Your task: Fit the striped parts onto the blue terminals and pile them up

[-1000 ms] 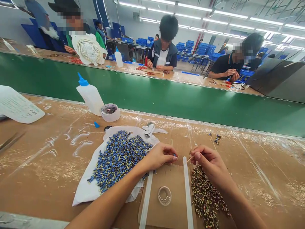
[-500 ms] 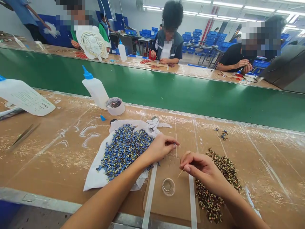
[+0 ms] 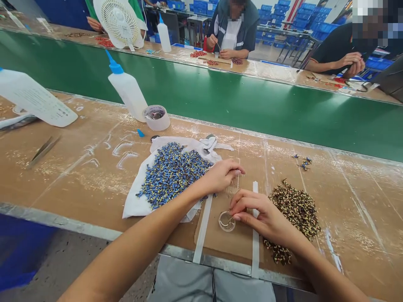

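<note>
My left hand (image 3: 222, 175) is closed in a pinch at the right edge of a pile of small blue parts (image 3: 171, 172) on a white sheet (image 3: 135, 205); what it holds is too small to name. My right hand (image 3: 256, 216) pinches a thin wooden stick, its tip at a small clear dish (image 3: 226, 221) on a cardboard pad (image 3: 233, 241). A heap of dark speckled parts (image 3: 294, 207) lies just right of that hand.
A blue-capped squeeze bottle (image 3: 127, 90) and a tape roll (image 3: 156, 118) stand behind the blue pile. Tweezers (image 3: 42, 151) lie at the left. A green belt (image 3: 252, 109) runs across; beyond it sit other people and a white fan (image 3: 121, 23).
My right hand came down and toward me, bringing the stick to the small dish. My left hand stayed pinched by the blue pile. The view tilted downward.
</note>
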A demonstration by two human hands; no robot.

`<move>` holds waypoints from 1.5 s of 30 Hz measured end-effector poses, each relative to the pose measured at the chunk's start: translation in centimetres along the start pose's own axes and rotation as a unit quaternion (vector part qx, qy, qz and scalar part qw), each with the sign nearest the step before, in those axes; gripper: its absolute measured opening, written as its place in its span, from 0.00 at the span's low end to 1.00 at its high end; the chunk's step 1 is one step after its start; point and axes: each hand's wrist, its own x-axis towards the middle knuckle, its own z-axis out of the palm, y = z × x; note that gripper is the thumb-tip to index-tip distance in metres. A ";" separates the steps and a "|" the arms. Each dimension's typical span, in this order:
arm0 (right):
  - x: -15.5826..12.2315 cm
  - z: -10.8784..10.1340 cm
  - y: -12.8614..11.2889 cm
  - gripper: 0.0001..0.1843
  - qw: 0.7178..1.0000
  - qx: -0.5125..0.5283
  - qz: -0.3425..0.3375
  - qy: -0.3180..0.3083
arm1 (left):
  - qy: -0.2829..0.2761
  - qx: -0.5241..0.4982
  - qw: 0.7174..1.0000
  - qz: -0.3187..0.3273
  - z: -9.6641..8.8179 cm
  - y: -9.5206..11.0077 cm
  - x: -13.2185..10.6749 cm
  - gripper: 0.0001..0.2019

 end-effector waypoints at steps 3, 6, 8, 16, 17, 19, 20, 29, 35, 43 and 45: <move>0.0 0.2 0.1 0.07 1.000 -0.008 -0.002 -0.012 | -0.016 -0.042 0.999 -0.016 0.4 -0.3 0.0 0.13; 0.0 0.4 0.1 0.08 1.000 -0.019 -0.007 -0.017 | -0.014 -0.044 0.999 -0.020 0.5 -0.5 -0.1 0.15; 0.0 0.6 0.1 0.08 0.999 -0.025 -0.005 -0.020 | -0.012 -0.027 0.999 -0.017 0.5 -0.6 -0.1 0.15; 0.1 0.6 -0.1 0.08 0.999 0.012 0.031 -0.026 | 0.011 0.000 1.000 -0.016 0.0 -0.4 -0.3 0.07; 0.1 0.6 -0.1 0.08 0.999 0.016 0.032 -0.025 | 0.009 -0.003 1.000 -0.018 -0.1 -0.4 -0.3 0.06; 0.1 0.6 -0.1 0.07 0.999 0.023 0.037 -0.024 | 0.002 -0.016 1.000 -0.023 -0.1 -0.3 -0.3 0.04; 0.1 0.6 -0.1 0.08 0.999 0.025 0.039 -0.023 | -0.001 -0.027 0.999 -0.026 -0.1 -0.3 -0.3 0.04; 0.0 -0.8 -0.2 0.06 0.997 0.064 0.040 0.033 | -0.026 -0.164 0.984 -0.057 -0.1 -0.6 -0.2 0.02; -0.8 -3.4 1.3 0.05 0.949 0.049 0.072 0.303 | -0.053 -0.232 0.968 -0.076 0.5 0.0 0.0 0.05; -0.3 -2.9 2.5 0.07 0.931 -0.090 0.077 0.346 | -0.067 -0.194 0.975 -0.084 0.9 0.2 -0.1 0.04; -0.2 -2.9 2.6 0.07 0.932 -0.101 0.076 0.340 | -0.070 -0.185 0.976 -0.085 0.9 0.3 -0.1 0.04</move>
